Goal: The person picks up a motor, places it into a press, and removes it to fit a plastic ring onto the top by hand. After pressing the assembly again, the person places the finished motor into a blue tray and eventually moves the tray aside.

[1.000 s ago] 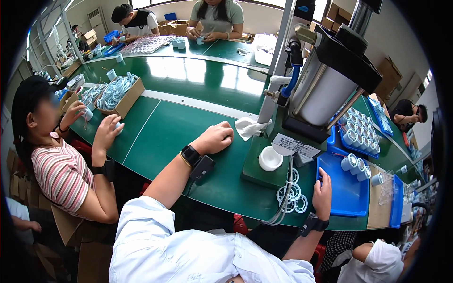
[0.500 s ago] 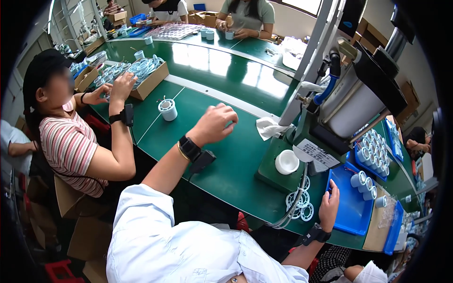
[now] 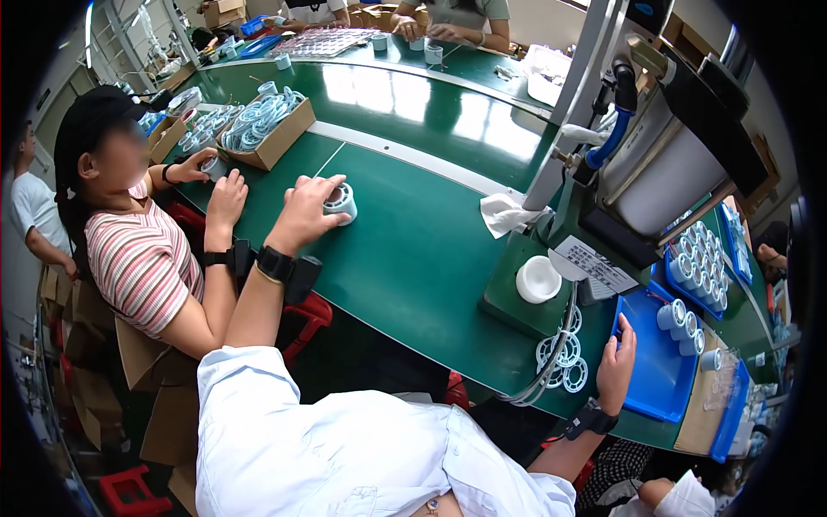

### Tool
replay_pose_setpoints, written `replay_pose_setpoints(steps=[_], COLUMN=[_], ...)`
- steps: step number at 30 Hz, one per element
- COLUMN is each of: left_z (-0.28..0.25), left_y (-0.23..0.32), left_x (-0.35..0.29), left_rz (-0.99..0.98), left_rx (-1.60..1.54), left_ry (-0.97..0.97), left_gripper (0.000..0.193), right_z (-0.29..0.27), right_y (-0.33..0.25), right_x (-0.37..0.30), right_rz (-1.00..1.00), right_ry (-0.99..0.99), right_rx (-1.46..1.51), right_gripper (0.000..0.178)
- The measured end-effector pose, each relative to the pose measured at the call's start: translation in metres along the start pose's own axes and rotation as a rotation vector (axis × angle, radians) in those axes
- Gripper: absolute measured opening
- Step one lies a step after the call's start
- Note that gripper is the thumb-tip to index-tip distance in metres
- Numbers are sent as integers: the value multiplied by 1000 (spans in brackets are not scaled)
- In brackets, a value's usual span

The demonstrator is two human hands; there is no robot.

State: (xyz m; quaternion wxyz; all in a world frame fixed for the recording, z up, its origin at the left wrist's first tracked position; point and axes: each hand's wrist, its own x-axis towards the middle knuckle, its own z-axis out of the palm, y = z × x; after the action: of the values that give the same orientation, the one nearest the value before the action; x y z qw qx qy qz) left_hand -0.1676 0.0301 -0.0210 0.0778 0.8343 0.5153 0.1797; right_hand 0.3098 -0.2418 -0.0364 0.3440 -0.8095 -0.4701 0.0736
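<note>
My left hand (image 3: 303, 212) is closed on a pale blue plastic cylinder (image 3: 343, 207) with a slotted ring top and a dark centre. Thumb and fingers lie on either side of it, partly hiding it, over the green table (image 3: 413, 250). At the lower right, my right hand (image 3: 617, 366) rests against the near left rim of a blue tray (image 3: 642, 392), its fingers stretched out and holding nothing. Several similar cylinders (image 3: 680, 323) stand in that tray. Beside my right hand, several pale blue slotted rings (image 3: 568, 355) lie on the table.
A press (image 3: 646, 185) with a green base and a white round cup (image 3: 539, 279) stands at right. A co-worker (image 3: 129, 250) sits at left, hands near a carton (image 3: 280, 142) of pale blue loops. White tissue (image 3: 506, 214) lies by the press; another tray (image 3: 696, 271) holds several cylinders.
My left hand has moved left, taken hold of the cylinder and shifted it right along the table. The co-worker at left has lowered a hand. My right hand stays by the tray.
</note>
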Motion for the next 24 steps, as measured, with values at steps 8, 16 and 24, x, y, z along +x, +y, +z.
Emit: replay_pose_setpoints(steps=[8, 16, 24], left_z=[44, 64, 56], left_y=[108, 117, 196], left_x=[-11, 6, 20], left_rz=[148, 235, 387], left_rx=[-281, -746, -880], left_ry=[49, -201, -86], left_gripper=[62, 57, 49], right_z=[4, 4, 5], right_y=[-2, 8, 7], right_x=[4, 3, 2], right_rz=[-44, -45, -54], right_ry=[32, 27, 41], right_rx=[-12, 12, 11], right_gripper=[41, 41, 40])
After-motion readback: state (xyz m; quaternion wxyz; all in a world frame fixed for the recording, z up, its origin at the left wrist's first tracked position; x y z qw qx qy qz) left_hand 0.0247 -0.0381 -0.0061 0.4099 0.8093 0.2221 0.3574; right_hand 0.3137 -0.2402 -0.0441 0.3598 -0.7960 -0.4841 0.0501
